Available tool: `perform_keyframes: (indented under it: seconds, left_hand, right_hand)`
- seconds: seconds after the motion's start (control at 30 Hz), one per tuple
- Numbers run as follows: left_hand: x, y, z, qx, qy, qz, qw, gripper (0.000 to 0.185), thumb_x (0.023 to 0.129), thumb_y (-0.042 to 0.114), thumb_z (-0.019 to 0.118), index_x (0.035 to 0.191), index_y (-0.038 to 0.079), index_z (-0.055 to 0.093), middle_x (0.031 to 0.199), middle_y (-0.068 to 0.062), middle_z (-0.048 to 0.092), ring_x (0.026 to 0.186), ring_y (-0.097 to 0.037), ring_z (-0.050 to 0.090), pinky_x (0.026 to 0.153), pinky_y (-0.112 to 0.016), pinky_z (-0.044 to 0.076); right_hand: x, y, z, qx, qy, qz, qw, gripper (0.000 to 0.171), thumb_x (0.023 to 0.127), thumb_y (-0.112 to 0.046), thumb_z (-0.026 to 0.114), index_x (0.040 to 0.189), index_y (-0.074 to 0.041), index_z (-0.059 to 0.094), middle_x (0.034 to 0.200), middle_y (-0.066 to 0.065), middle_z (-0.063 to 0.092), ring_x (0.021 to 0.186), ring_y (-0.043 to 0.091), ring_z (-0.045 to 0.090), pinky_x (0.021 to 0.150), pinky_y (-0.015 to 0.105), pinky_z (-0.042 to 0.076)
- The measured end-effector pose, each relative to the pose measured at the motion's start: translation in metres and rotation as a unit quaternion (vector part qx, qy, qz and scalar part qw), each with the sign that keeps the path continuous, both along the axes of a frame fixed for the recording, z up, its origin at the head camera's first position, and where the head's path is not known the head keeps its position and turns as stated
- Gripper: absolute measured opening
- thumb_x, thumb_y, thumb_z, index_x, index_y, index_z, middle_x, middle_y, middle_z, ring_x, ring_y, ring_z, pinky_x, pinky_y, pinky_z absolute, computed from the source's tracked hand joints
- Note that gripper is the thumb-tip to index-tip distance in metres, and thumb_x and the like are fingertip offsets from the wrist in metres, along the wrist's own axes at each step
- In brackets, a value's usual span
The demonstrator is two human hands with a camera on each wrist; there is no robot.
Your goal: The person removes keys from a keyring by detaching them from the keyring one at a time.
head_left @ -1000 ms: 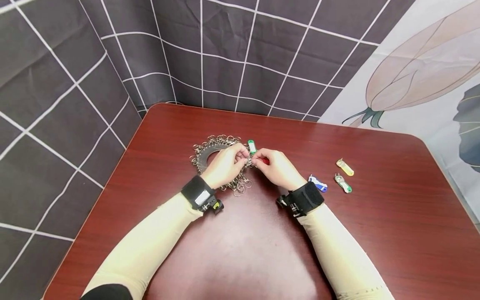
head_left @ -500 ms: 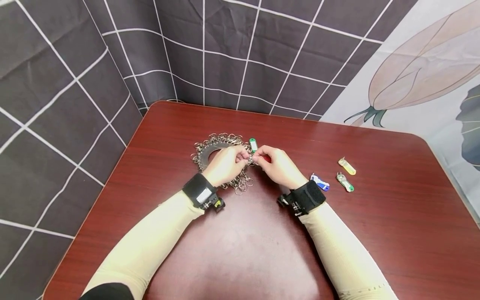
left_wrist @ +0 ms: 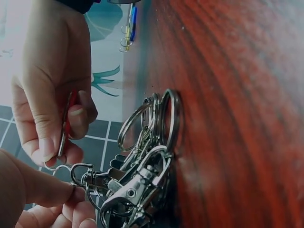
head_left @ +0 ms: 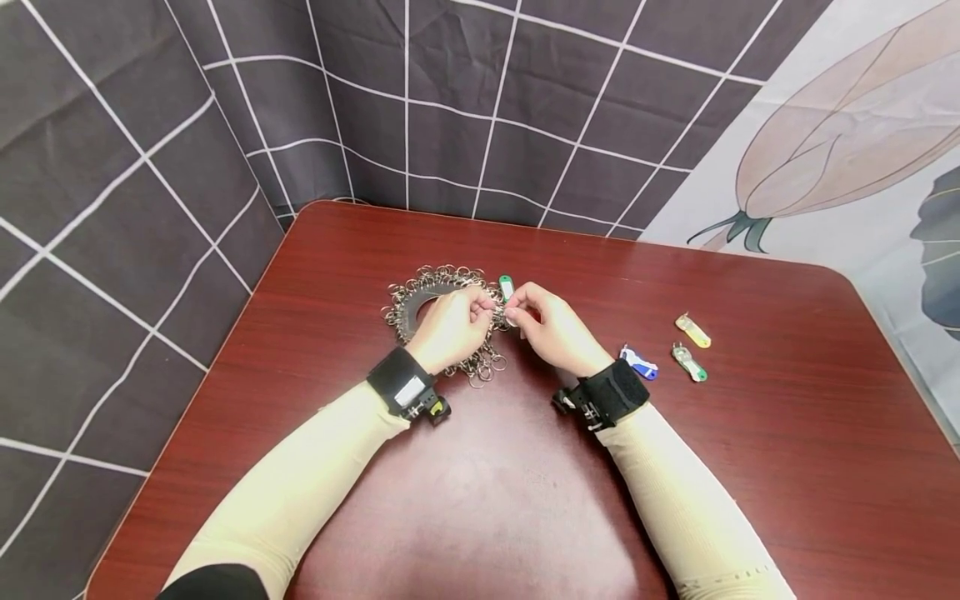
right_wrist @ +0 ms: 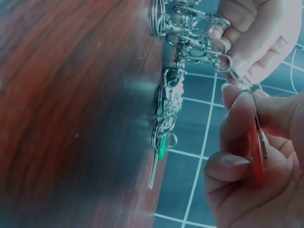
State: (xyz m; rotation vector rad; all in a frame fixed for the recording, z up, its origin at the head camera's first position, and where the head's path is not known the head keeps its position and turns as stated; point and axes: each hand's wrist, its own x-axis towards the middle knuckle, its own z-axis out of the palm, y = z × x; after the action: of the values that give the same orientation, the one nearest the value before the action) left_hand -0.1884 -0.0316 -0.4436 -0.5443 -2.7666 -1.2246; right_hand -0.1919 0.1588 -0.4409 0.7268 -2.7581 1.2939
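In the head view, the left hand (head_left: 450, 329) reaches across a curved grey band (head_left: 411, 307) fringed with metal clasps (head_left: 477, 367), and the right hand (head_left: 553, 332) is just right of the band, fingertips almost meeting the left's. A green tag (head_left: 506, 287) lies just beyond them; a blue tag (head_left: 639, 363) and a yellow tag (head_left: 693, 331) lie to the right on the tabletop (head_left: 495, 500).

In the left wrist view, the right hand pinches a red tag (left_wrist: 68, 118) between thumb and curled fingers, upright above the left hand's fingertips and beside the clasps.

In the right wrist view, the left hand pinches a metal ring (right_wrist: 233, 70) joined to a clasp, its end meeting the red tag's top at the right hand's fingertips.
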Motion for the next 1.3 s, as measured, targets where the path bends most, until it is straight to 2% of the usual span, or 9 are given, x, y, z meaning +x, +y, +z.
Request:
perform_keyframes:
  seconds: [0.17,0.63,0.97,1.13,1.3]
  left_hand:
    - [0.0012,0.0008,-0.0005,0.001,0.002,0.005,1.0000,0.007,0.090,0.012,0.058,0.095,0.012,0.064,0.080,0.003,0.062,0.075,-0.011,0.059,0.068,-0.028,0.048]
    - [0.0033,0.0021,-0.0029,0.002,0.015,-0.004,0.9999,0.003,0.094,0.012,0.060,0.096,0.010,0.062,0.080,0.002,0.060,0.071,-0.013,0.057,0.066,-0.030,0.046]
    - [0.0005,0.0023,-0.0029,0.044,0.011,-0.013,0.9989,0.003,0.093,0.008,0.060,0.094,0.009,0.063,0.082,-0.001,0.061,0.073,-0.014,0.057,0.068,-0.027,0.048]
    - [0.0004,0.0019,-0.0015,0.060,0.006,-0.013,0.9981,0.003,0.094,0.008,0.061,0.095,0.008,0.063,0.084,-0.002,0.062,0.077,-0.015,0.058,0.071,-0.028,0.048]
    - [0.0015,0.0015,0.0010,0.069,0.003,-0.016,0.9975,0.004,0.094,0.009,0.061,0.097,0.008,0.064,0.086,-0.002,0.062,0.080,-0.015,0.058,0.073,-0.029,0.047]
  right_hand:
    - [0.0012,-0.0004,0.0004,0.003,-0.005,-0.011,1.000,0.009,0.097,-0.016,0.058,0.098,-0.007,0.060,0.070,0.003,0.056,0.058,0.014,0.054,0.054,0.029,0.044]
    - [0.0005,-0.0001,-0.0007,0.002,-0.019,-0.018,1.000,0.005,0.096,-0.011,0.058,0.092,-0.010,0.059,0.067,0.001,0.056,0.055,0.015,0.054,0.052,0.028,0.045]
    - [0.0012,0.0008,0.0035,-0.017,-0.024,-0.014,0.999,0.004,0.096,-0.009,0.057,0.093,-0.008,0.060,0.064,0.002,0.055,0.054,0.016,0.054,0.051,0.028,0.044]
    - [0.0009,0.0012,0.0045,-0.031,-0.043,-0.013,0.999,0.004,0.096,-0.009,0.057,0.094,-0.006,0.059,0.066,0.006,0.057,0.055,0.018,0.055,0.050,0.028,0.044]
    - [0.0009,0.0018,0.0050,-0.044,-0.061,-0.016,0.997,0.004,0.095,-0.009,0.058,0.093,-0.005,0.059,0.065,0.008,0.057,0.057,0.026,0.057,0.049,0.026,0.042]
